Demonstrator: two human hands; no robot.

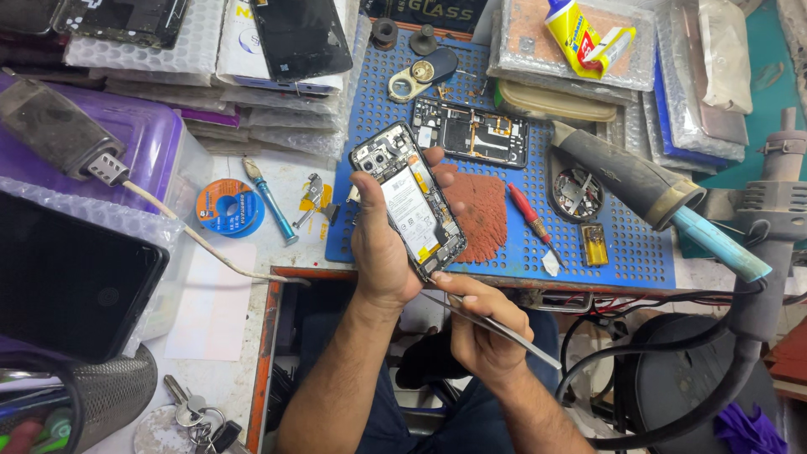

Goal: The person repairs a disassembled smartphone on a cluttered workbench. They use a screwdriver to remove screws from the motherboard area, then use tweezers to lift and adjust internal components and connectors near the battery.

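Note:
My left hand (380,248) grips an opened smartphone (409,197) with its back cover off, showing the battery and camera modules, held tilted over the blue perforated mat (521,252). My right hand (483,332) is just below it and holds metal tweezers (487,324), whose tip points at the phone's lower edge. A second opened phone frame (471,132) lies on the mat behind. A reddish-brown cloth (481,214) lies right beside the held phone.
A red screwdriver (530,220), a blue screwdriver (271,202), a solder spool (229,208) and a round tray of parts (578,192) lie around. A hot-air gun (647,189) juts in from the right. A dark screen (71,282) is at left, keys (195,412) below.

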